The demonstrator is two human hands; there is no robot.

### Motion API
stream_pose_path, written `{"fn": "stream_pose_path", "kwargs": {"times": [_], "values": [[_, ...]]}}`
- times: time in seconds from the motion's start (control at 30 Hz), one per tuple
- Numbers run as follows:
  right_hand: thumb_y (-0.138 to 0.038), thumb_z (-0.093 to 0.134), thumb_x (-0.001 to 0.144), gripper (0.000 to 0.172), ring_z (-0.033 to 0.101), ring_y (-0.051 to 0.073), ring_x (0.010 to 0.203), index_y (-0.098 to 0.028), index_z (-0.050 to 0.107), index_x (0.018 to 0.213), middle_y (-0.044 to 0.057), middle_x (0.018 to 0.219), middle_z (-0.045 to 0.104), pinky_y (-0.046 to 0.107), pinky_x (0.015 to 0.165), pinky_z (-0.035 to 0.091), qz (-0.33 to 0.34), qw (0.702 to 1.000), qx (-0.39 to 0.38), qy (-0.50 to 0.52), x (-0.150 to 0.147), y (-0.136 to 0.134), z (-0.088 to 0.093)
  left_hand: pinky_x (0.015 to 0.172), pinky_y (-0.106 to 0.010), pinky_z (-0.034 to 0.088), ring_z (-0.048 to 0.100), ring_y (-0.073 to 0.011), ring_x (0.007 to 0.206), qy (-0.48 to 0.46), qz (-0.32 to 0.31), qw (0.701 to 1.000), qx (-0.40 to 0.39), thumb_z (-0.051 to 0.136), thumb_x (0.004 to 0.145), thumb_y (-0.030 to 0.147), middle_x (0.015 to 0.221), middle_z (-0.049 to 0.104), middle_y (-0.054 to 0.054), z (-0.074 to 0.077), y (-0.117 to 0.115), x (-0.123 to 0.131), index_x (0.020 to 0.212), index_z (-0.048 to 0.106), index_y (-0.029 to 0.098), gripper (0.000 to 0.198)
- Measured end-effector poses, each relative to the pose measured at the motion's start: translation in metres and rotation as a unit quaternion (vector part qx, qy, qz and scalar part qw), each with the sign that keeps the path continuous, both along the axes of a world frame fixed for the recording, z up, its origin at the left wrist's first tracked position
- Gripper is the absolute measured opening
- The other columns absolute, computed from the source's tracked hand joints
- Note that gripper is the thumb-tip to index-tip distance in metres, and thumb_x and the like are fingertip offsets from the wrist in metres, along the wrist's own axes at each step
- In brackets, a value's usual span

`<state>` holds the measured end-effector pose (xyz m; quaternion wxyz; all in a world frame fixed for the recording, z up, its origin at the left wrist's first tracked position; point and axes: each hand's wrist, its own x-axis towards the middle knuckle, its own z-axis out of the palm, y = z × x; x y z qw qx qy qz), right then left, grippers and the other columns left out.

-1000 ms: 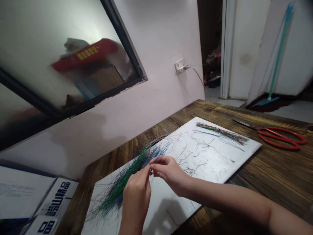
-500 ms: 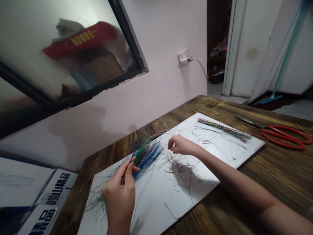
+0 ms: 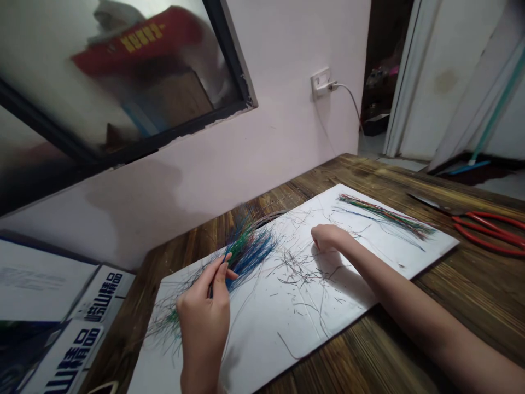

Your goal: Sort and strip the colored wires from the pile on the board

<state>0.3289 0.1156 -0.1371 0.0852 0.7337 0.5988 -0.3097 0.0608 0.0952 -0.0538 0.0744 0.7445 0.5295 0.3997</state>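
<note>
From my remote view, a loose heap of thin, wiry strands in deep blue and bright green lies just below centre, toward 6 o'clock, its ends fanned and frayed. It rests on a flat white rectangular board set on the dark brown wooden surface. At 7 o'clock my left hand overlaps the heap, thumb and forefinger pinched nearly together on a few fine dark blue strands; I cannot count them. At 5 o'clock my right hand has its fingers curled downward over the board; I cannot tell whether it grips anything. Short dark clippings, too many to count, scatter between the hands. One neat, slim bundle of green, red and blue strands lies at 3 o'clock, and beyond it one pair of red-handled metal scissors. At 8 o'clock I count two white carton faces with dark blue characters; their contents are hidden.
</note>
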Motion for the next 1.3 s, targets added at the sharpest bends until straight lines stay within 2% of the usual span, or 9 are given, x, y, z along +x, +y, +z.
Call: {"fn": "stream_pose_path", "kwargs": {"times": [0.2,0.33,0.43,0.57,0.7,0.83,1.1,1.2,1.3], "values": [[-0.029,0.059,0.088,0.022,0.062,0.019,0.088,-0.013,0.061,0.104,0.005,0.104,0.063,0.036,0.074,0.053,0.065,0.991,0.051,0.104,-0.002,0.006,-0.006,0.042,-0.022,0.035,0.044,-0.0095,0.044,0.002,-0.002,1.0,-0.003,0.05,0.083,0.039,0.063,0.063,0.001,0.002,-0.001,0.001,0.093,0.071,0.018,0.032],[-0.029,0.058,0.088,0.02,0.063,0.018,0.086,-0.013,0.062,0.1,0.004,0.101,0.064,0.035,0.073,0.053,0.114,0.966,0.107,0.204,-0.019,0.007,-0.002,0.042,-0.021,0.036,0.045,-0.0095,0.045,-0.01,-0.006,1.0,-0.004,0.051,0.082,0.04,0.065,0.064,0.001,0.001,0.0,0.0,0.096,0.071,0.019,0.033],[-0.029,0.055,0.091,0.022,0.063,0.017,0.084,-0.014,0.06,0.106,0.005,0.101,0.064,0.035,0.073,0.054,0.121,0.949,0.133,0.258,-0.027,0.007,0.005,0.043,-0.021,0.036,0.045,-0.0094,0.045,-0.014,-0.002,1.0,-0.004,0.052,0.082,0.04,0.064,0.063,0.002,0.0,0.0,-0.001,0.095,0.071,0.019,0.031],[-0.03,0.055,0.091,0.025,0.063,0.018,0.088,-0.014,0.057,0.111,0.006,0.107,0.062,0.037,0.075,0.053,0.062,0.964,0.139,0.217,-0.01,0.007,0.005,0.046,-0.021,0.037,0.046,-0.0095,0.047,-0.01,-0.001,1.0,0.011,0.051,0.083,0.038,0.062,0.062,0.002,0.001,0.0,-0.003,0.092,0.072,0.018,0.03],[-0.029,0.058,0.089,0.025,0.062,0.019,0.09,-0.013,0.058,0.109,0.007,0.108,0.061,0.037,0.076,0.053,-0.021,0.991,0.079,0.108,0.026,0.005,-0.003,0.048,-0.022,0.037,0.046,-0.0094,0.047,-0.011,-0.002,1.0,0.018,0.052,0.083,0.038,0.063,0.063,0.002,0.002,0.0,-0.005,0.093,0.071,0.018,0.029],[-0.029,0.058,0.089,0.025,0.062,0.019,0.09,-0.013,0.058,0.109,0.008,0.108,0.061,0.037,0.076,0.053,-0.064,0.996,0.025,0.05,0.045,0.002,-0.006,0.047,-0.022,0.037,0.045,-0.0092,0.045,-0.011,-0.002,1.0,0.015,0.051,0.083,0.038,0.063,0.062,0.002,0.003,-0.001,-0.005,0.091,0.071,0.019,0.029],[-0.028,0.058,0.089,0.026,0.062,0.02,0.092,-0.014,0.058,0.11,0.008,0.109,0.061,0.039,0.078,0.053,-0.083,0.996,0.007,0.039,0.025,0.008,-0.015,0.048,-0.022,0.038,0.047,-0.0105,0.048,-0.013,-0.015,1.0,0.015,0.051,0.084,0.039,0.061,0.061,0.002,0.001,0.002,-0.003,0.091,0.071,0.018,0.03],[-0.028,0.058,0.089,0.024,0.062,0.02,0.092,-0.015,0.058,0.109,0.008,0.109,0.061,0.038,0.078,0.053,-0.1,0.993,0.033,0.058,0.022,0.009,-0.02,0.048,-0.022,0.038,0.048,-0.011,0.048,-0.01,-0.014,1.0,0.017,0.051,0.084,0.039,0.061,0.061,0.001,0.001,0.002,-0.004,0.092,0.071,0.017,0.031],[-0.027,0.057,0.089,0.019,0.061,0.019,0.094,-0.019,0.06,0.106,0.008,0.111,0.06,0.035,0.079,0.052,-0.114,0.982,0.096,0.119,0.02,0.006,-0.021,0.048,-0.022,0.039,0.048,-0.0108,0.047,-0.005,-0.013,1.0,0.018,0.051,0.084,0.038,0.061,0.061,0.001,0.002,0.002,-0.004,0.091,0.071,0.017,0.03]]}}
